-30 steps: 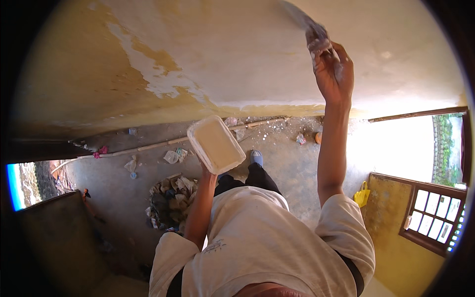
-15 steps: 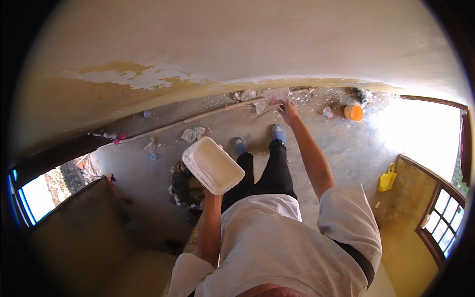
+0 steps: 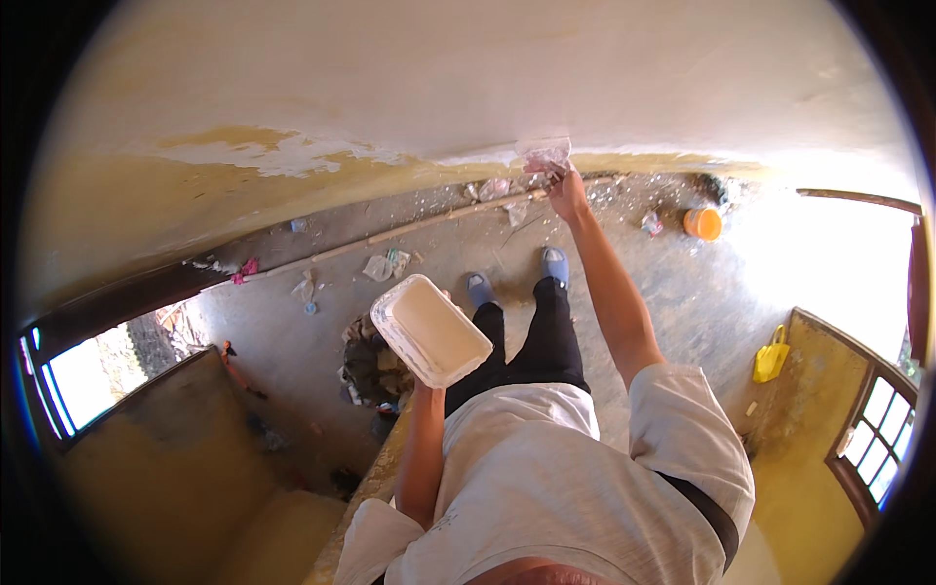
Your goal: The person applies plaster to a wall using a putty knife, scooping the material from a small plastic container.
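Note:
My left hand (image 3: 428, 391) supports a white rectangular tub (image 3: 441, 336) from below, tilted in front of my body. The tub holds off-white paste, with smears along its rim. Most of that hand is hidden beneath it. At the end of my outstretched arm, my right hand (image 3: 565, 191) grips a wide filling knife (image 3: 544, 152). Its pale, paste-smeared blade lies against the wall (image 3: 624, 107), near the edge of the white coating. Below that edge a yellow strip of wall shows, and a ragged yellow patch (image 3: 249, 146) lies farther left.
A long pole (image 3: 390, 234) lies on the floor along the wall base among plastic scraps. An orange bucket (image 3: 702, 224) stands to the right, and a yellow bag (image 3: 770, 357) is by the low right wall. A dark heap (image 3: 369, 366) sits left of my legs.
My right hand has raised the filling knife from below the wall's lower edge up onto the wall surface. The tub has shifted slightly right in view.

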Motion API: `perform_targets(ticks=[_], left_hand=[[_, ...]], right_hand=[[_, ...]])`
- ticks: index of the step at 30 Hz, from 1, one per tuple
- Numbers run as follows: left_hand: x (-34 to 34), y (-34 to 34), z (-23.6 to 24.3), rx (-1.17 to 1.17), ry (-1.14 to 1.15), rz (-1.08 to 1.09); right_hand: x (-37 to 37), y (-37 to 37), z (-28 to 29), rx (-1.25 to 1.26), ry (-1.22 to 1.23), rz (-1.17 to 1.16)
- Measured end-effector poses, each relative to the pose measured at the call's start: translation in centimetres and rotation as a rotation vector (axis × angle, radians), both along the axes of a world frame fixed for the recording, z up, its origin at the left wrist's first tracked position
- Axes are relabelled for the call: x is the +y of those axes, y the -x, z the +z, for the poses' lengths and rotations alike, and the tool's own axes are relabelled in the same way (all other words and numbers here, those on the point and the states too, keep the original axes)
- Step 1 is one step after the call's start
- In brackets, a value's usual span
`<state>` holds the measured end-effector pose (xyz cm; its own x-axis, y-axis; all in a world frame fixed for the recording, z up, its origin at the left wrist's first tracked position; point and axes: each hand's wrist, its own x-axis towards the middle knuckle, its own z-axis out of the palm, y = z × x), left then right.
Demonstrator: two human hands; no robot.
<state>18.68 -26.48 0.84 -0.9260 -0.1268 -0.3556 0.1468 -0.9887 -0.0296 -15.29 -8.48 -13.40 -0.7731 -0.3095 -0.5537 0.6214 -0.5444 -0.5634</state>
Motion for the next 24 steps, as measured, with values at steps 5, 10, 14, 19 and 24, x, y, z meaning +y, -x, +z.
perform_targets(ticks=[5, 10, 14, 19, 24], left_hand=[[-0.7, 1.2, 0.4, 0.024, -0.175, -0.017], [-1.2, 1.6, 0.6, 0.034, -0.118, -0.033], [-2.0, 1.5, -0.3, 0.067, -0.08, -0.012], [-2.5, 1.5, -1.2, 0.078, -0.072, -0.005], [-3.1, 0.1, -1.8, 0.047, -0.069, 0.008]], right_hand=[[-0.9, -1.0, 13.1, 0.092, 0.105, 0.082], [-1.5, 0.3, 25.6, 0.157, 0.251, -0.018], [-1.4, 0.8, 36.4, 0.17, 0.335, -0.062], [0.6, -0.2, 45.5, 0.28, 0.405, -0.041], [2.6, -3.8, 42.8, 0.519, 0.351, -0.168]])
